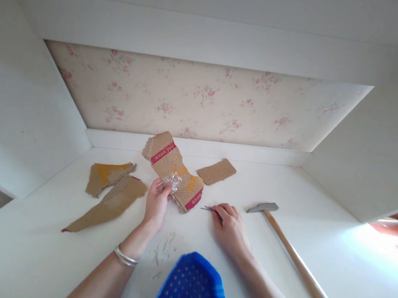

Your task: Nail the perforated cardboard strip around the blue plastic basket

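My left hand [158, 201] grips a torn piece of cardboard [170, 158] by its lower left edge, thumb on top. This brown piece is dotted with small holes and has red printed bands, yellow patches and shiny clear plastic near the thumb. To its right, my right hand [229, 222] is closed around small scissors [207, 208]. Their thin metal tips point left, slightly apart, below the cardboard's lower right corner; the handles are mostly hidden under the fingers. A smaller perforated cardboard piece [217, 172] lies behind my right hand.
Torn cardboard scraps [112, 204] lie on the left of the white tabletop [42, 251]. A blue basket [191, 286] stands in front, between my forearms, with small debris [158, 258] beside it. A wooden-handled hammer [292, 253] lies at right. White panels enclose the sides and back.
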`<act>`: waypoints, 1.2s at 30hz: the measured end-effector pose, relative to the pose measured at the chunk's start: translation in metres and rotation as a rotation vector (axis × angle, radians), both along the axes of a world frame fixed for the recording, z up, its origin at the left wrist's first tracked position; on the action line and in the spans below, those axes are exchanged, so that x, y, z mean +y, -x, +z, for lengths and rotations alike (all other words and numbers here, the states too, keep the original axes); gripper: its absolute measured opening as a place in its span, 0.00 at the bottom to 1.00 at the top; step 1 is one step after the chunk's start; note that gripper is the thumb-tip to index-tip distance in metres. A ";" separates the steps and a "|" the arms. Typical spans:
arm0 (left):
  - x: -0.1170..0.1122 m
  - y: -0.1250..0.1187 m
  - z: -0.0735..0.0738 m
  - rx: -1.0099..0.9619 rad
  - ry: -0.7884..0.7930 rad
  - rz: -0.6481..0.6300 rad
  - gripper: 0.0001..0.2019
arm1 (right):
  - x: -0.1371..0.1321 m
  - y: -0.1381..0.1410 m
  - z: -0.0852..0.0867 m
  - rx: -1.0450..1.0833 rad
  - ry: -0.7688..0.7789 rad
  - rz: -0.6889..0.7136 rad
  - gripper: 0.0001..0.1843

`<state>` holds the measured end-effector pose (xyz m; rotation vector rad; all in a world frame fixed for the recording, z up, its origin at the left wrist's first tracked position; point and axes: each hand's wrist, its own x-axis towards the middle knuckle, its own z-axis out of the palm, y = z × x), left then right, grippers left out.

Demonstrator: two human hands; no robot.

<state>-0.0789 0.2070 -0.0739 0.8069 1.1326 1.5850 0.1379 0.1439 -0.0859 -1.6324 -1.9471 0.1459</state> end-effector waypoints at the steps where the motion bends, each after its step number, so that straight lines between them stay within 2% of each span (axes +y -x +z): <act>1: 0.000 0.000 -0.001 0.002 0.003 -0.003 0.20 | 0.000 0.000 0.000 0.002 0.003 0.006 0.12; 16: 0.002 0.001 -0.004 0.031 -0.007 -0.045 0.20 | 0.002 -0.002 -0.004 0.021 0.034 0.041 0.11; 29: 0.003 0.001 -0.003 0.027 0.001 -0.041 0.22 | 0.001 0.000 0.002 0.015 0.038 0.034 0.11; 36: 0.003 0.002 -0.003 0.043 -0.014 -0.085 0.20 | 0.001 0.000 0.001 0.015 0.047 0.029 0.11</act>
